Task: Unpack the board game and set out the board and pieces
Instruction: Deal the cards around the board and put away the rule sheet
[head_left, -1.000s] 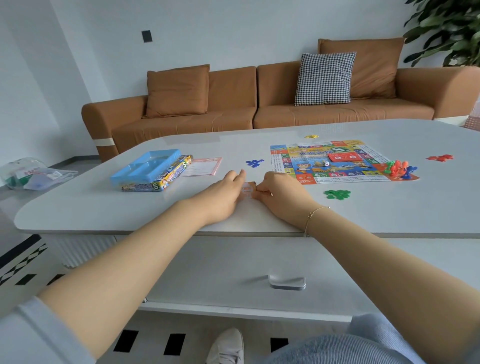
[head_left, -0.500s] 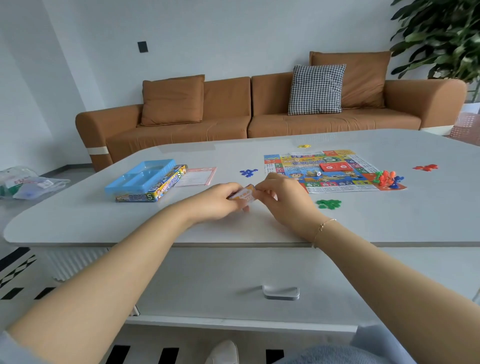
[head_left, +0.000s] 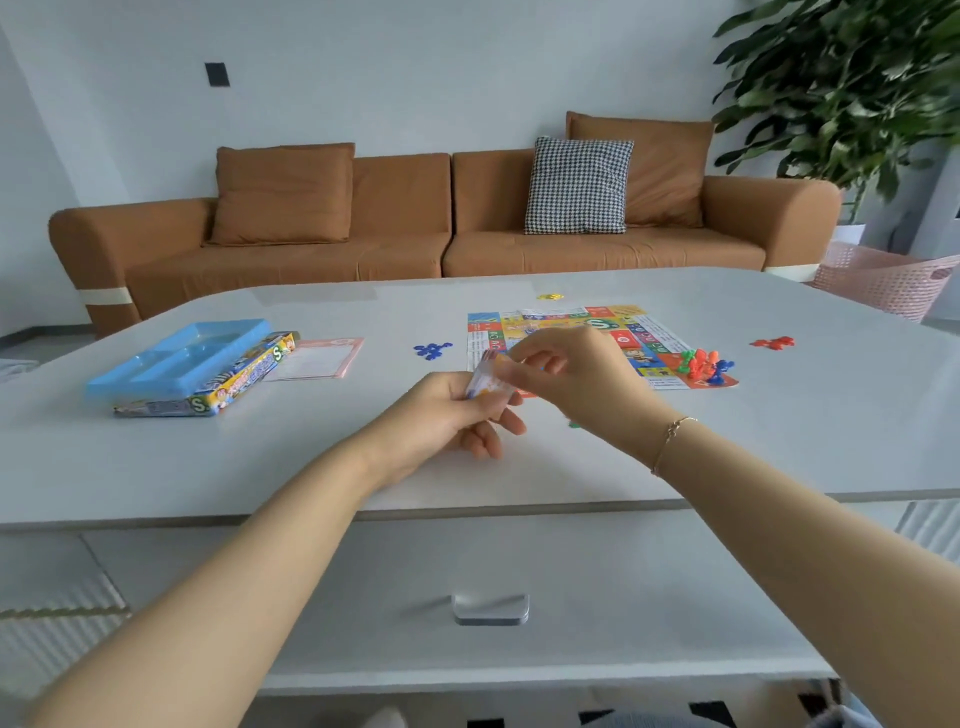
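Observation:
My left hand (head_left: 457, 410) grips a small stack of game cards (head_left: 485, 378) held above the white table (head_left: 156, 457). My right hand (head_left: 571, 374) pinches the top of the same stack from the right. Behind the hands the colourful game board (head_left: 654, 332) lies flat, with a cluster of red, green and blue pawns (head_left: 704, 364) on its right corner. Blue chips (head_left: 432, 349), red chips (head_left: 773, 342) and yellow chips (head_left: 549, 296) lie in small piles around the board. A bit of green chips (head_left: 574, 424) shows under my right wrist.
The blue plastic tray (head_left: 182, 356) sits on the game box (head_left: 244, 382) at the left, with a pink-edged sheet (head_left: 317, 358) beside it. A brown sofa (head_left: 405, 223) stands behind the table, a plant (head_left: 852, 78) and pink basket (head_left: 883, 280) at the right.
Both hands have lifted the cards off the table surface and now hold them in the air, nearer the board. The camera view has tilted up.

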